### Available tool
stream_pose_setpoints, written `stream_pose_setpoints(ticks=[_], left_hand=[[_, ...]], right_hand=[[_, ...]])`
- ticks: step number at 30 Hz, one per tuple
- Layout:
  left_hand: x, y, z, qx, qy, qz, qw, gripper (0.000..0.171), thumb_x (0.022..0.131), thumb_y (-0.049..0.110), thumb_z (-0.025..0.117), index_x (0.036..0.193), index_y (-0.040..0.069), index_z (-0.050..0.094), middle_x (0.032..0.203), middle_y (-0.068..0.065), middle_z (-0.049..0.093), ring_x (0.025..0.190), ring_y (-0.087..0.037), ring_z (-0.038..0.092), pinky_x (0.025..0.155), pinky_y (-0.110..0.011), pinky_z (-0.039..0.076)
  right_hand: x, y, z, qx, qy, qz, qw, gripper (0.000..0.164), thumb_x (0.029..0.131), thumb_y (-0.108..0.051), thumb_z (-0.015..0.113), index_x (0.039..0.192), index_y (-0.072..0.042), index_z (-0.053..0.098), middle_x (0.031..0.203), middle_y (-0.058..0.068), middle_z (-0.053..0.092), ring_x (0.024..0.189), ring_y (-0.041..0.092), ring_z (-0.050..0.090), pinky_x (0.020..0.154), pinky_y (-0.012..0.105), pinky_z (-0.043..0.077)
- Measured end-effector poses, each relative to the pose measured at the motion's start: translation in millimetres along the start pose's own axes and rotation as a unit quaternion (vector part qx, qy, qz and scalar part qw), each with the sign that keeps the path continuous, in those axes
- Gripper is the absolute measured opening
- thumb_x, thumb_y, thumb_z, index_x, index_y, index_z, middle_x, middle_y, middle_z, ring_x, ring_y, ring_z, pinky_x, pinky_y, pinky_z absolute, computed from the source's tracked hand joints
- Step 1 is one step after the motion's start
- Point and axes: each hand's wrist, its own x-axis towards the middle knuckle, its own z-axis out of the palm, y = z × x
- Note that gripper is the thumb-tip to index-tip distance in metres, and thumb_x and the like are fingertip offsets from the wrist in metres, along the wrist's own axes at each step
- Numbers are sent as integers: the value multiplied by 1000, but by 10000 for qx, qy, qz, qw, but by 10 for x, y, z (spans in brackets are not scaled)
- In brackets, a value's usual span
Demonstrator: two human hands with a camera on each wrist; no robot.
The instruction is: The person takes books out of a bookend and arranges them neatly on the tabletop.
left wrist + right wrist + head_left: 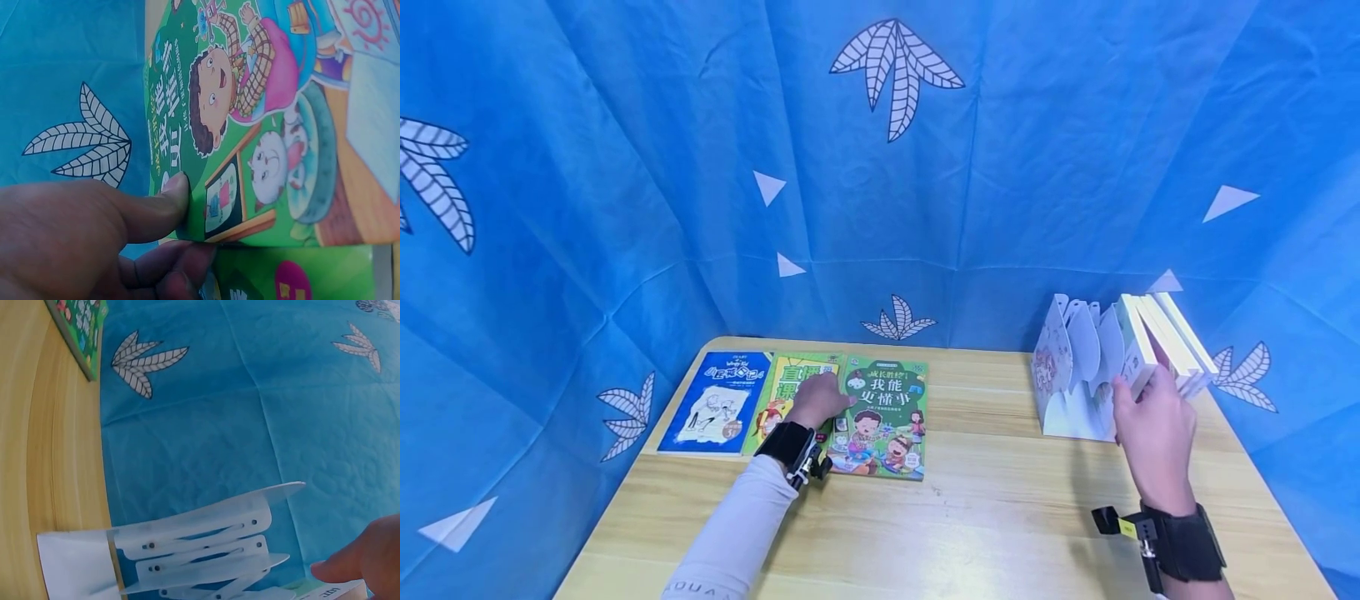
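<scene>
L hand [822, 402] is pinching green book [891, 417] at L edge, good hold: prob. light, slick, bendy. R hand [1159, 435] is gripping 1 upright book [1139, 365].

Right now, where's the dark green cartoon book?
In the head view, the dark green book is at the left half of the table, just right of the yellow-green book, its left edge pinched by the left hand.

The book cover [883, 417] looks glossy, the table [1000, 517] wooden, the backdrop [880, 217] cloth
</scene>
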Motion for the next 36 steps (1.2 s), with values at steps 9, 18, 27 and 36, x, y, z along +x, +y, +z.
stream_pose_setpoints(ticks=[9, 18, 27, 36], left_hand=[[27, 0, -42, 92, -255, 58, 9996, 47, 90, 35, 80, 66, 15, 46, 60, 4, 37, 53, -14, 38, 50, -27, 33], [53, -94, -70, 210, -321, 169, 9991, 37, 93, 38, 77, 85, 8, 58, 73, -4, 54, 61, -19, 54, 55, -29, 43], [67, -155, -87, -130, -230, 74, 9996, 44, 89, 41, 81, 99, 2, 64, 81, -8, 63, 62, -20, 59, 62, -32, 51], [61, -160, -24, -276, -55, -23, 9996, 40, 89, 39, 81, 79, 9, 58, 67, -2, 53, 54, -17, 51, 53, -29, 45]], right_hand=[[112, 17, 59, -274, 188, -40, 9994, 47, 101, -16, 65, 62, -8, 40, 48, 7, 39, 32, 18, 39, 45, 34, 25], [166, 50, 137, -719, 516, -367, 9954, 51, 101, -13, 66, 56, -4, 42, 49, 6, 35, 38, 27, 38, 44, 33, 21], [177, 67, 140, -742, 636, -377, 9945, 46, 102, -12, 64, 61, 2, 51, 53, 18, 48, 39, 30, 44, 42, 31, 23], [171, 59, 118, -665, 636, -474, 9946, 41, 102, -8, 60, 67, 13, 57, 70, 36, 58, 42, 37, 48, 41, 32, 25]])
